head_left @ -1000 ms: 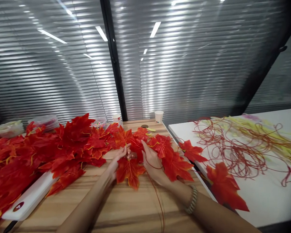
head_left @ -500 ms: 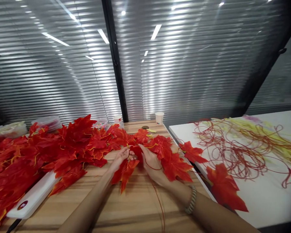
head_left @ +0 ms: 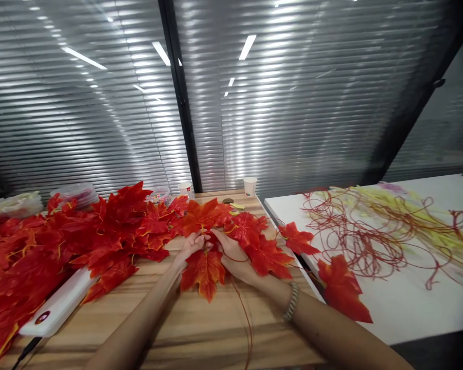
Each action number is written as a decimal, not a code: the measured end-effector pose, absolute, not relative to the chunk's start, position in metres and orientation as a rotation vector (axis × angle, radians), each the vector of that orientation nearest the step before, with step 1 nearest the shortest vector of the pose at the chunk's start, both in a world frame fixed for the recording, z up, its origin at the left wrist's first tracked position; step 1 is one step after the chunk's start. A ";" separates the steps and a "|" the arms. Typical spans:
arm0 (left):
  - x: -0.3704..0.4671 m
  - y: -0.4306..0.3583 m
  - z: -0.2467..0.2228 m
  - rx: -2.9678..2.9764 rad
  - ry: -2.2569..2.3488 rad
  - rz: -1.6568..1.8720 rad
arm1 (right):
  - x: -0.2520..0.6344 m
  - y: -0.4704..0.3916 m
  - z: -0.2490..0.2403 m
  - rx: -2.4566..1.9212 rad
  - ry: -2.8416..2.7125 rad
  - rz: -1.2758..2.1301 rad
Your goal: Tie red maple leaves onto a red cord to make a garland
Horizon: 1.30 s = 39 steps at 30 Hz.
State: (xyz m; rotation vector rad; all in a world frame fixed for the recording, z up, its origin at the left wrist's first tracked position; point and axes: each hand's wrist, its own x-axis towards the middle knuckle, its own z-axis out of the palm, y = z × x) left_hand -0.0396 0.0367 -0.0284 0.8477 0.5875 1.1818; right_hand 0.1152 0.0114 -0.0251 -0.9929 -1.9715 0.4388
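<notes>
My left hand is closed on the stem end of a red maple leaf, which hangs spread toward me over the wooden table. Close beside it is my right hand, its fingers pressed together at the same spot; what they pinch is too small to make out. Another orange-red leaf fans out just beyond both hands. A thin red cord crosses my right hand and trails down the table. More joined red leaves lie to the right of it.
A large heap of red leaves covers the left, partly over a white device with a black cable. Paper cups stand at the back. Tangled red cord and yellow strands lie on the white table at right.
The leaf below my hands has turned flat toward me, and an orange-red leaf now stands spread beyond them. My right hand has moved slightly left, and the view has shifted a little.
</notes>
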 end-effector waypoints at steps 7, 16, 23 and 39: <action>-0.048 0.034 -0.019 0.822 0.721 1.318 | 0.111 0.014 -0.030 -0.879 -1.876 0.481; -0.057 0.047 -0.013 0.957 0.666 1.247 | 0.116 0.013 -0.030 -0.835 -1.898 0.478; -0.053 0.038 -0.012 1.068 0.694 1.168 | 0.126 0.017 -0.023 -0.797 -1.892 0.426; -0.047 0.026 -0.009 0.991 0.711 1.249 | 0.130 0.021 -0.033 -0.807 -1.999 0.386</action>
